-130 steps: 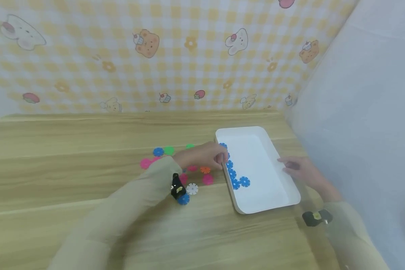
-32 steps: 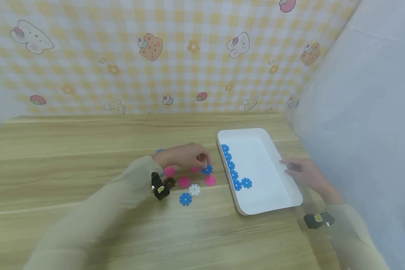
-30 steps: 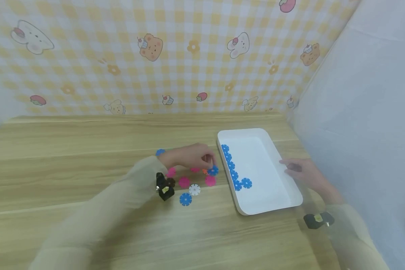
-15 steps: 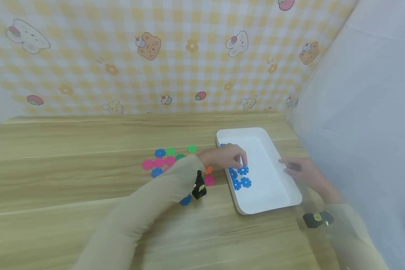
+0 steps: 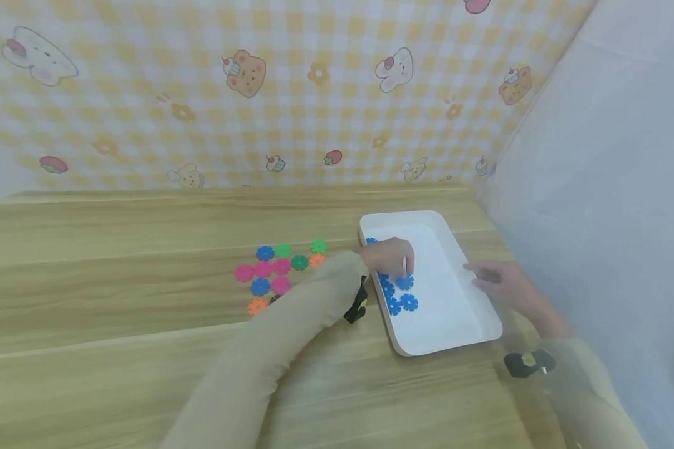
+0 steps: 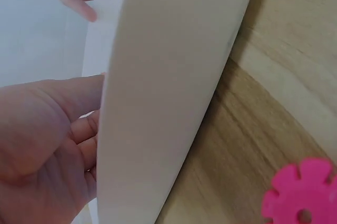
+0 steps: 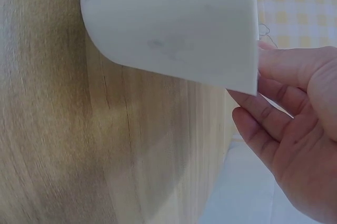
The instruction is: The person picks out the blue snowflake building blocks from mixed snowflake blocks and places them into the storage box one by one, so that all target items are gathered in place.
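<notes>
My left hand [image 5: 391,257] reaches over the near-left wall of the white tray [image 5: 449,324]. Its fingers come down on a blue snowflake disc [image 5: 405,282] inside and pinch it; in the left wrist view the tray wall hides the fingertips. Another blue disc [image 5: 409,302] lies just in front, and more blue discs [image 5: 393,306] line the tray's left wall, partly covered by this hand. At the opposite side, my right hand [image 5: 500,284] grips the tray rim. The right wrist view shows its thumb at the rim, with other fingers [image 7: 258,134] below the edge.
Left of the tray, several loose snowflake discs lie on the wooden table [image 5: 118,262]: pink [image 5: 244,273], green [image 5: 283,251], orange [image 5: 258,305] and blue [image 5: 261,287]. The left sleeve [image 5: 292,318] covers some. A checked cloth [image 5: 202,125] hangs behind, a white sheet [image 5: 595,206] at right.
My left hand has carried a blue disc from the loose group rightward into the tray, and stays over it there. My right hand keeps its hold on the rim.
</notes>
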Demonstrator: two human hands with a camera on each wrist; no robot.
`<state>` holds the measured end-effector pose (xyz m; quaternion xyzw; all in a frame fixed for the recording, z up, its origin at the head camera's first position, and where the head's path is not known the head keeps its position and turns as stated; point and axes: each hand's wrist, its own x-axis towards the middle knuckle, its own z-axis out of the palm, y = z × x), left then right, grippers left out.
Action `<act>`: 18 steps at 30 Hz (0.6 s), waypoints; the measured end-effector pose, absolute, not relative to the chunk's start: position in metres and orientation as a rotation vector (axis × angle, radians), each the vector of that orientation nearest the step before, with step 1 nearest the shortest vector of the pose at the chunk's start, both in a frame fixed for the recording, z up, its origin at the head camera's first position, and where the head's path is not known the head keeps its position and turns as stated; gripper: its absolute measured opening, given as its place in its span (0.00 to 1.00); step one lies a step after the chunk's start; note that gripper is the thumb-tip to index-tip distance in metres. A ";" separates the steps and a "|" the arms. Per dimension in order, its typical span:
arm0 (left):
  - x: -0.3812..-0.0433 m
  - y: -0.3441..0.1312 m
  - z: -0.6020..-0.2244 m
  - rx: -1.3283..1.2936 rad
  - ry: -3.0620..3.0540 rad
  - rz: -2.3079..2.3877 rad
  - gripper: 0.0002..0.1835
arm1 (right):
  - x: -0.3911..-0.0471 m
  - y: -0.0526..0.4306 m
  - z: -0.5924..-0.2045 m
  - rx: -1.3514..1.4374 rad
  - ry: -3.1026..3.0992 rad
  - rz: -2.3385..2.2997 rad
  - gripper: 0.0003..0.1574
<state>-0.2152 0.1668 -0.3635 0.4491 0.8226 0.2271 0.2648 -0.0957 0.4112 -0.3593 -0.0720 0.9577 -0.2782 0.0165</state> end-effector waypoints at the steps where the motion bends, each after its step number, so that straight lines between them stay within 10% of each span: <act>1: -0.214 0.167 -0.364 1.211 2.221 0.601 0.06 | -0.096 0.411 -0.359 -0.225 2.978 -0.864 0.19; 18: -0.212 0.168 -0.366 1.174 2.252 0.533 0.05 | -0.097 0.412 -0.361 -0.236 2.992 -0.856 0.19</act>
